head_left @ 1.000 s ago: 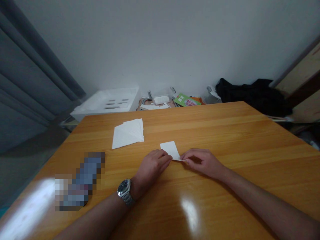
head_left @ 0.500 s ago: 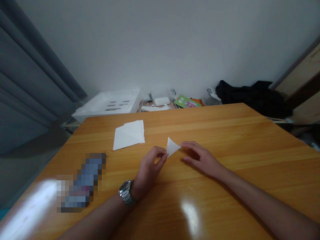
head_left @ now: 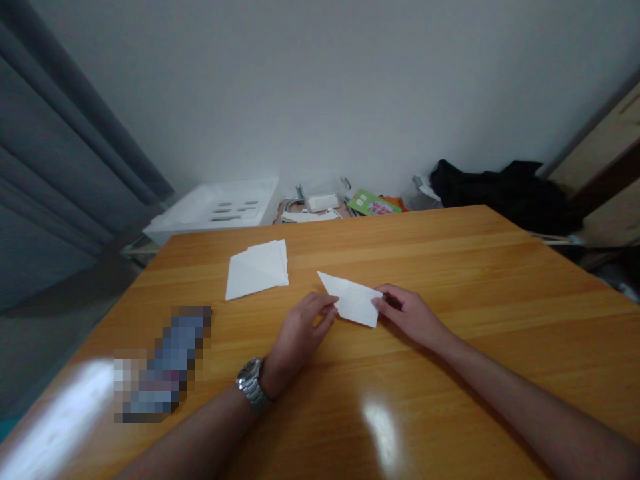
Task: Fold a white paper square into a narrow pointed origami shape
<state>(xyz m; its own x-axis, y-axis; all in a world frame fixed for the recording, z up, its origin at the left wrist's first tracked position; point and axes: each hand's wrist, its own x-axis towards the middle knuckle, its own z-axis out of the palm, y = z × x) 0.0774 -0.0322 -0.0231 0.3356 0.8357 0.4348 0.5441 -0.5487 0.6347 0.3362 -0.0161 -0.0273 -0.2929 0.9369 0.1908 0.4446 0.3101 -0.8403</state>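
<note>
A folded white paper tissue [head_left: 354, 299] is held a little above the wooden table, between my two hands. It shows as a slanted four-sided shape with a pointed corner at its upper left. My right hand [head_left: 413, 318] pinches its right edge, thumb on the near face and fingers behind. At the lower left edge, the fingertips of my left hand [head_left: 304, 330] close on the tissue; a metal-band watch [head_left: 253, 383] circles that wrist. Farther left on the table lies a small stack of similar white tissues [head_left: 257, 270], apart from both hands.
A pixelated dark flat object [head_left: 170, 363] lies at the table's left side. Beyond the back edge of the table [head_left: 475, 267] are a white slotted tray [head_left: 220, 203], a green printed packet [head_left: 373, 202] and dark cloth [head_left: 500, 197]. A grey curtain hangs at left.
The tissue has gone from a small triangle to a wider four-sided shape. My right hand's fingers have closed on its right edge. My left hand has stayed nearly in place.
</note>
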